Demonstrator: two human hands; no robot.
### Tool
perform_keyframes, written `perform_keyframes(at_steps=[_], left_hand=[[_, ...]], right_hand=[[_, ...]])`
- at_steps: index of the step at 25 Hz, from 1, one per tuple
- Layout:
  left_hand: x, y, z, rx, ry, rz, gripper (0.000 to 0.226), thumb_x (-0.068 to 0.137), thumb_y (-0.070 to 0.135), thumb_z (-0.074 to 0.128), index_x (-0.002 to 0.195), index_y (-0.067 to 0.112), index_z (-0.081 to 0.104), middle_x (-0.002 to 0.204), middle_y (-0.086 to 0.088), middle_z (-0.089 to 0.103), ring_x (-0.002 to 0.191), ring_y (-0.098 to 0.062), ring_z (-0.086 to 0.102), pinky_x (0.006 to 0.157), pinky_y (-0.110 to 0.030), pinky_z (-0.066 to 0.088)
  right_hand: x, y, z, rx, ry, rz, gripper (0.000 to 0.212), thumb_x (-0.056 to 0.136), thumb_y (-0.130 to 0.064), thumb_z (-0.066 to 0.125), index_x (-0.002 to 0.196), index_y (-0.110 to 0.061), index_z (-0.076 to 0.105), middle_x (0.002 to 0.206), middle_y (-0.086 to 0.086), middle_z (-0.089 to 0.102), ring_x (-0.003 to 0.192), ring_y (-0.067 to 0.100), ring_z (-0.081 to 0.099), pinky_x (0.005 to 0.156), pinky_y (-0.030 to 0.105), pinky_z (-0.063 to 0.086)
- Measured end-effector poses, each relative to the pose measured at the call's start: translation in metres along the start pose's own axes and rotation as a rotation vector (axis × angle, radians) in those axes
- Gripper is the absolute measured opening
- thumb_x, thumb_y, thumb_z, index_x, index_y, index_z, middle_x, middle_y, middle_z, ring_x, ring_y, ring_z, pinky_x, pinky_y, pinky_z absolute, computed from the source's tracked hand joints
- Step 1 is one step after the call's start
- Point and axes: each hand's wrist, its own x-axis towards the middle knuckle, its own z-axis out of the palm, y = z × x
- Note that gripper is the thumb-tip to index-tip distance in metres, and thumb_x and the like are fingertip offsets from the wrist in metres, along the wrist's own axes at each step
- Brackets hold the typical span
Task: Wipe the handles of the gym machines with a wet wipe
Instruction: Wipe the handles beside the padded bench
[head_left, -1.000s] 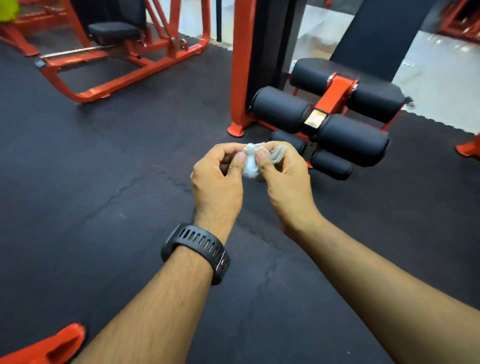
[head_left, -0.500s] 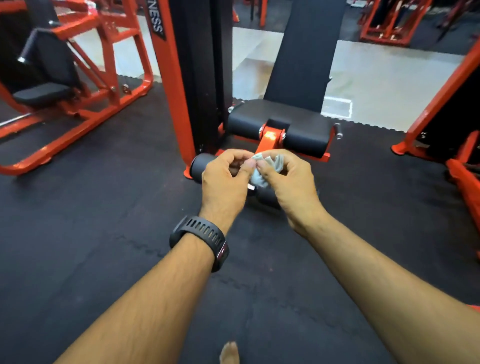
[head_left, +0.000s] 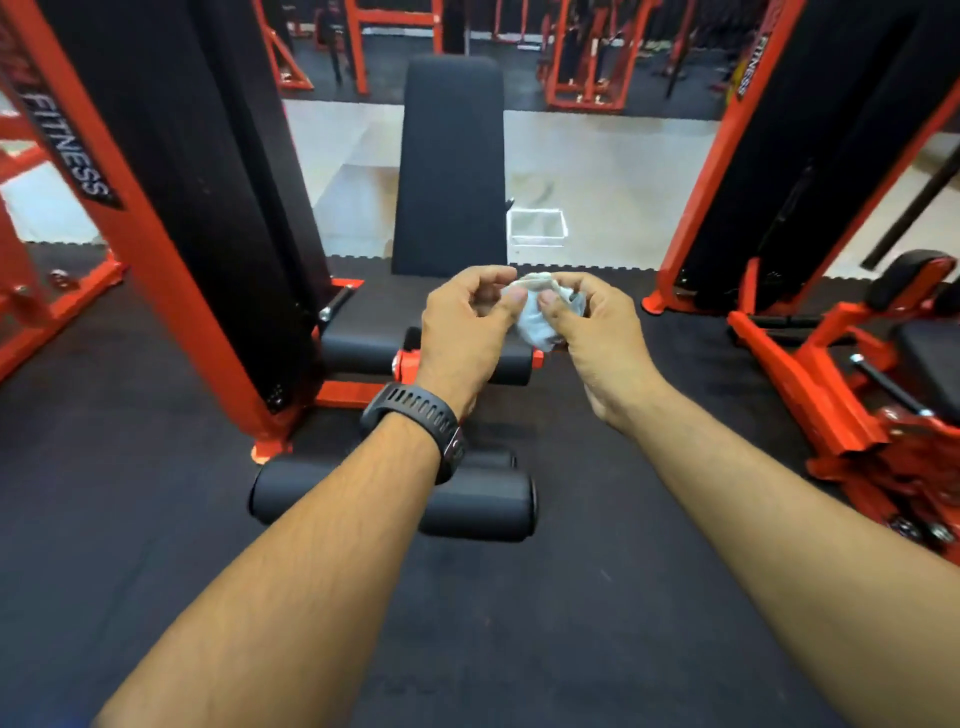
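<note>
Two hands, the left hand (head_left: 462, 332) and right hand (head_left: 597, 353), pinch a crumpled pale-grey wet wipe (head_left: 537, 319) in curled fingertips above the seat of a black padded bench (head_left: 452, 166). The bench, off to one side a second ago, now lies dead ahead. No handle appears wiped yet.

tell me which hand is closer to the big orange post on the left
Left. The left hand is right of the orange post, pinching the wipe; the right hand is further right, on the wipe's far side.
</note>
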Motion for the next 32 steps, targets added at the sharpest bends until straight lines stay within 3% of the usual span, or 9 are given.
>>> perform_keyframes(at_steps=[3, 9, 13, 17, 22, 26, 29, 32], left_hand=[[0.039, 0.003, 0.038, -0.002, -0.037, -0.011, 0.009, 0.091, 0.01, 0.071, 0.099, 0.013, 0.075, 0.088, 0.002, 0.074, 0.083, -0.01, 0.067, 0.081, -0.035, 0.06], [0.116, -0.032, 0.122, 0.108, -0.046, -0.018, 0.006, 0.091, 0.011, 0.071, 0.094, 0.016, 0.074, 0.082, 0.008, 0.072, 0.076, -0.006, 0.065, 0.076, -0.03, 0.059], [0.161, -0.074, 0.185, 0.156, 0.025, -0.067, 0.009, 0.094, 0.012, 0.067, 0.101, 0.014, 0.073, 0.092, 0.006, 0.073, 0.083, 0.0, 0.065, 0.077, -0.018, 0.054], [0.198, -0.125, 0.243, 0.242, 0.043, -0.154, 0.013, 0.095, 0.011, 0.065, 0.105, 0.016, 0.072, 0.094, 0.008, 0.07, 0.08, 0.007, 0.061, 0.07, -0.005, 0.046], [0.251, -0.203, 0.274, 0.325, 0.043, -0.276, 0.014, 0.095, 0.012, 0.065, 0.107, 0.016, 0.072, 0.098, 0.005, 0.072, 0.092, -0.007, 0.067, 0.083, -0.013, 0.051], [0.297, -0.274, 0.285, 0.432, 0.013, -0.369, 0.016, 0.096, 0.017, 0.065, 0.111, 0.017, 0.071, 0.099, 0.008, 0.071, 0.092, -0.005, 0.064, 0.089, -0.022, 0.052], [0.328, -0.313, 0.291, 0.585, -0.108, -0.405, 0.021, 0.098, 0.021, 0.062, 0.118, 0.018, 0.069, 0.112, 0.006, 0.067, 0.101, -0.007, 0.058, 0.091, -0.018, 0.044], [0.36, -0.355, 0.292, 0.768, -0.28, -0.406, 0.03, 0.101, 0.025, 0.057, 0.13, 0.018, 0.061, 0.13, 0.001, 0.061, 0.124, -0.016, 0.051, 0.101, -0.026, 0.038]], right_hand=[[0.04, -0.008, -0.031, -0.005, 0.05, 0.035, 0.011, 0.097, -0.008, 0.061, 0.106, -0.007, 0.067, 0.097, 0.005, 0.073, 0.083, 0.012, 0.069, 0.066, 0.024, 0.052], [0.132, 0.031, -0.099, -0.027, 0.024, 0.137, 0.011, 0.091, -0.001, 0.066, 0.1, -0.006, 0.063, 0.088, 0.008, 0.068, 0.065, 0.011, 0.063, 0.053, 0.023, 0.048], [0.206, 0.073, -0.141, -0.028, -0.007, 0.152, 0.027, 0.09, 0.005, 0.059, 0.103, -0.017, 0.068, 0.096, 0.005, 0.071, 0.079, 0.018, 0.068, 0.073, 0.035, 0.06], [0.272, 0.131, -0.178, -0.116, -0.009, 0.223, 0.024, 0.079, -0.004, 0.062, 0.085, -0.023, 0.075, 0.091, 0.002, 0.074, 0.089, 0.022, 0.072, 0.085, 0.047, 0.06], [0.352, 0.217, -0.189, -0.146, 0.024, 0.334, 0.02, 0.076, -0.008, 0.063, 0.075, -0.027, 0.069, 0.092, -0.005, 0.073, 0.096, 0.019, 0.07, 0.086, 0.049, 0.059], [0.412, 0.286, -0.184, -0.192, 0.03, 0.383, 0.027, 0.08, -0.004, 0.056, 0.089, -0.027, 0.068, 0.097, -0.005, 0.07, 0.095, 0.017, 0.07, 0.084, 0.046, 0.06], [0.454, 0.33, -0.177, -0.328, 0.025, 0.36, 0.036, 0.084, -0.003, 0.051, 0.096, -0.031, 0.071, 0.106, -0.004, 0.067, 0.099, 0.014, 0.065, 0.087, 0.038, 0.057], [0.486, 0.38, -0.168, -0.427, 0.07, 0.374, 0.03, 0.086, -0.004, 0.055, 0.092, -0.027, 0.073, 0.105, 0.0, 0.063, 0.095, 0.012, 0.061, 0.081, 0.026, 0.052]])
